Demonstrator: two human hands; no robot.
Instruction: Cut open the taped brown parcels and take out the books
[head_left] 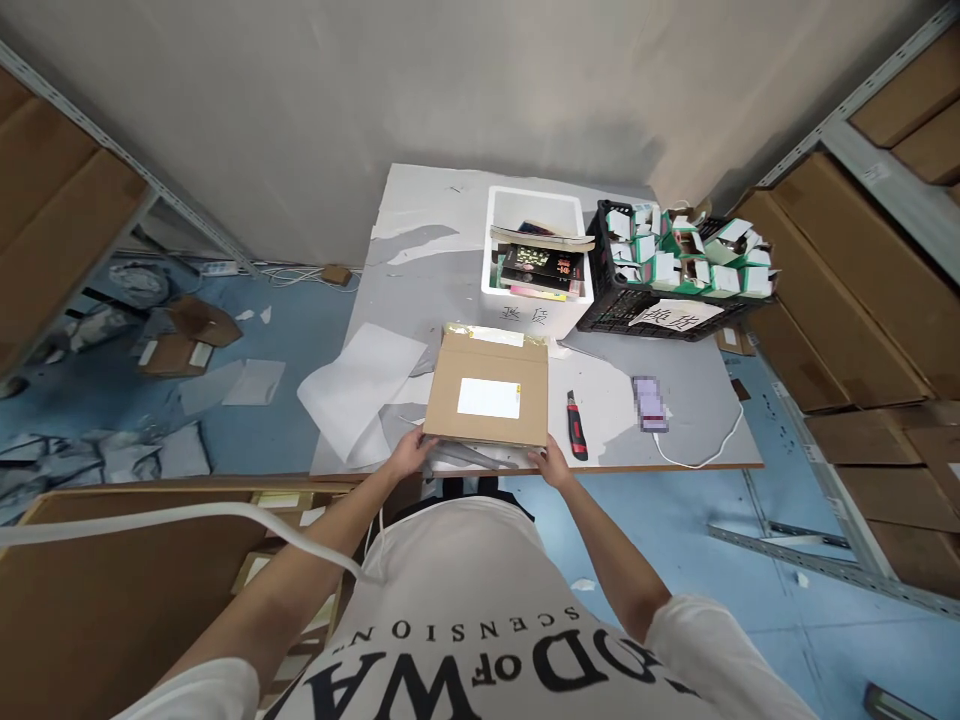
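Note:
A brown cardboard box [491, 365] with a white label on its face is at the front of the table. My left hand [411, 452] grips its near left corner, and my right hand [551, 462] has hold of the near right corner. The fingers of both hands curl partly under the box's near edge. A red and black utility knife [577, 428] lies just right of the box. To the left, a sheet of white packing foam [364, 390] lies crumpled and hangs toward the table's front edge.
Behind the box stand a white bin [536, 310] of books and a black crate [637, 312] packed with small green-white boxes. A pixelated purple device [650, 404] with a white cable lies at right. Cartons [832, 290] fill the right shelf. A large open carton [135, 590] stands at lower left.

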